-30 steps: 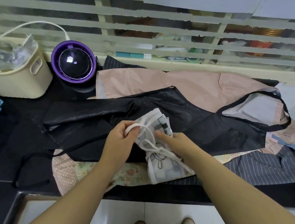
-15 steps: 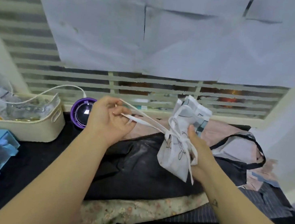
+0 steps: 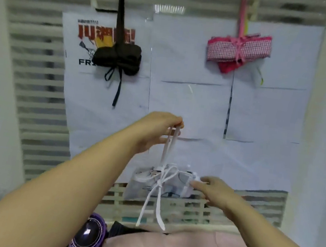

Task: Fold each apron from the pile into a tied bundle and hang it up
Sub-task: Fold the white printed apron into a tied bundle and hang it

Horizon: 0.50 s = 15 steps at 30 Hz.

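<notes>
A person's left hand [image 3: 156, 132] is raised, its fingers pressed together and pinching a white strap loop [image 3: 169, 145]. Straight below those fingers the white printed apron bundle [image 3: 160, 182] hangs from the loop, its loose tie ends [image 3: 156, 210] dangling. The right hand [image 3: 216, 192] touches the bundle's right end with fingers reaching leftward; blur hides whether they grip. Above and left of the left fingers a dark apron bundle [image 3: 119, 56] hangs, and up to their right a pink checked apron bundle [image 3: 239, 48]. Below both hands lies a pink apron [image 3: 186, 246].
</notes>
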Motion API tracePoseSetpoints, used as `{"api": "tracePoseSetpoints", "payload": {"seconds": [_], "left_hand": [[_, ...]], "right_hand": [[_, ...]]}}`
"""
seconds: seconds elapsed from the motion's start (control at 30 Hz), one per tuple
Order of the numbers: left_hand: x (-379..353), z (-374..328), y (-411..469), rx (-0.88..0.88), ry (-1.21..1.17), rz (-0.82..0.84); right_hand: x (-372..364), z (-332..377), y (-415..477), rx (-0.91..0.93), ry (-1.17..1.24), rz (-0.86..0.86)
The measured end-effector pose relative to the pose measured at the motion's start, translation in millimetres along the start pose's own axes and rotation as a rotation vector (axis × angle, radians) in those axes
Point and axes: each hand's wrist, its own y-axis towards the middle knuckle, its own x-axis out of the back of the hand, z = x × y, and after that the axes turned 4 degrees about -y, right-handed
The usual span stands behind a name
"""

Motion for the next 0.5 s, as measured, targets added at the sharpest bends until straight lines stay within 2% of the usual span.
{"api": "tracePoseSetpoints", "payload": {"seconds": [0.07,0.17,0.33,0.5], "left_hand": [[6.6,-15.6,2.2,-0.025,0.098,-0.016],[16.5,-34.5,5.4,-0.045,0.195,-0.026],[39.7,-63.9,7.3,-0.104,0.245,-0.029],[75.4,-88.9,5.0,-0.143,0.216,-0.067]], "right_hand": [[17.8,44.3,-1.4,0.179,0.045,-0.075],[31.6,110.1,-9.3,0.394,0.072,0.029],[40.4,182.1,-4.1,0.513,-0.017,0.044],[61.7,223.5,4.5,0.589,0.045,0.013]]}}
